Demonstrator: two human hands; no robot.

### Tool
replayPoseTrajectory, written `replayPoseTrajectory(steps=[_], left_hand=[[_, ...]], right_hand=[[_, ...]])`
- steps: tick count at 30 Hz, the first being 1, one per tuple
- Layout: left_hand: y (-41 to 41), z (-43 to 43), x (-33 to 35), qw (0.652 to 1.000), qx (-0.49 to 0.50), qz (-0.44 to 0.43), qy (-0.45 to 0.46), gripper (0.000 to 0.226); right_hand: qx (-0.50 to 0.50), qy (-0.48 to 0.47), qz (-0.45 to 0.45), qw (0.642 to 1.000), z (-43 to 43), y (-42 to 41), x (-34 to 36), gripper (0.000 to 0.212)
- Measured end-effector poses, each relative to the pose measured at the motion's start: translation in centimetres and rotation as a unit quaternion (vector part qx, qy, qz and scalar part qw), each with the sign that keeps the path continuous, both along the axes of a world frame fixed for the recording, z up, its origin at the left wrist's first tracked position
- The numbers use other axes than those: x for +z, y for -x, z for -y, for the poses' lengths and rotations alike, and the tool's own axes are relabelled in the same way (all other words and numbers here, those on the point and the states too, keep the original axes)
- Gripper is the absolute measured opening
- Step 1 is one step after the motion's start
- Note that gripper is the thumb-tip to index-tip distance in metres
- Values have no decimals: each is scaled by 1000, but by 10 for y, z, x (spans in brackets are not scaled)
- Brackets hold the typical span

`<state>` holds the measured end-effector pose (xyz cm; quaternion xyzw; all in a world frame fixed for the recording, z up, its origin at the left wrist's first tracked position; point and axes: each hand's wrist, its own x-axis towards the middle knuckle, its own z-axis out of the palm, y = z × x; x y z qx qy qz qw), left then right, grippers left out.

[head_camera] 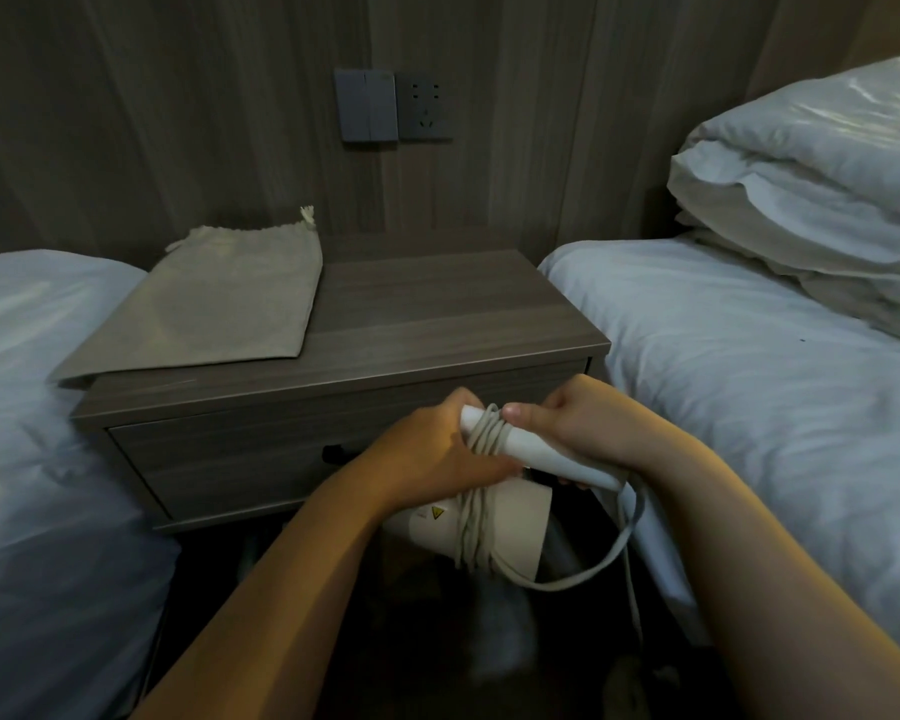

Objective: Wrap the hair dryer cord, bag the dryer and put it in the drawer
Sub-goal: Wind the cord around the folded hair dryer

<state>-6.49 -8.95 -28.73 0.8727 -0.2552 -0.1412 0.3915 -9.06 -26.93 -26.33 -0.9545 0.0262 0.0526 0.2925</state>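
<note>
- Between two white-sheeted beds, a grey-brown wooden nightstand (pixel 437 324) carries a flat beige drawstring cloth bag (pixel 214 304); its drawer (pixel 240 454) is closed.
- Left hand (pixel 437 449) and right hand (pixel 583 433) both grip the white plastic hair dryer (pixel 494 517), handle slanting up-left, its pale grey cord (pixel 476 527) partly coiled, a loop hanging right.

White dryer (pixel 494 527), pale grey cord (pixel 481 439), beige bag (pixel 214 304), grey wood-grain nightstand (pixel 437 314), white bedding (pixel 749 356).

Both hands (pixel 437 449) (pixel 578 433) hold the cord-wrapped hair dryer (pixel 494 527)
</note>
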Motion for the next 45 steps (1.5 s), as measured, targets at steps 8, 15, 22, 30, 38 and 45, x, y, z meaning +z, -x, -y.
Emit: replayPoseTrajectory(steps=[8, 15, 22, 30, 38, 45], left_hand=[[1, -5, 9, 998, -54, 9, 31, 36], [-5, -8, 7, 987, -18, -51, 153, 42], [-9, -2, 10, 891, 174, -259, 329, 30], [-17, -10, 21, 814, 287, -286, 415, 41], [-17, -5, 16, 785, 333, -265, 451, 44], [-23, -9, 16, 748, 339, -306, 482, 43]], right_hand=[[98, -180, -60, 977, 19, 5, 5, 54], [-13, -452, -23, 892, 14, -14, -19, 38], [-9, -467, 90, 879, -4, -11, -24, 12], [2, -302, 112, 947, -13, -3, -2, 37], [14, -267, 146, 953, -25, 4, 3, 28], [-21, -181, 256, 950, -43, 10, -3, 35]])
